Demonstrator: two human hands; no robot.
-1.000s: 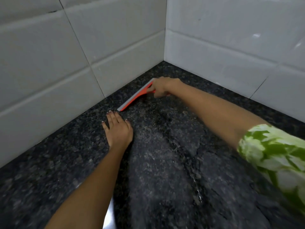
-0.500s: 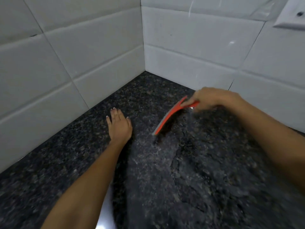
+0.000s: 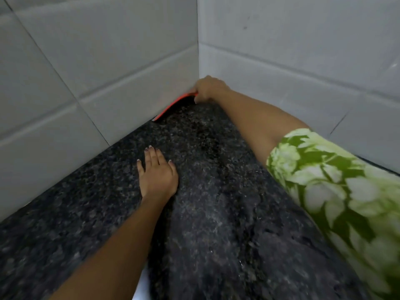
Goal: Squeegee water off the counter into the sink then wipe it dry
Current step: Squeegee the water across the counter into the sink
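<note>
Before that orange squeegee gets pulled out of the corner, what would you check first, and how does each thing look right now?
1. Right hand has a grip on the squeegee: ok.
2. Blade lies along the foot of the left wall: ok.
3. Blade edge flat on the counter: cannot tell.
4. Left hand flat, beside the pull path: ok.
5. Water film ahead on the counter: ok.
6. Sink position: cannot tell.

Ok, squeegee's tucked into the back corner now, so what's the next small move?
Probably draw the squeegee toward you across the counter. The right hand grips it in the corner with the blade along the foot of the left wall, and wet streaks lie on the stone in front. The left hand rests flat beside that path.
</note>
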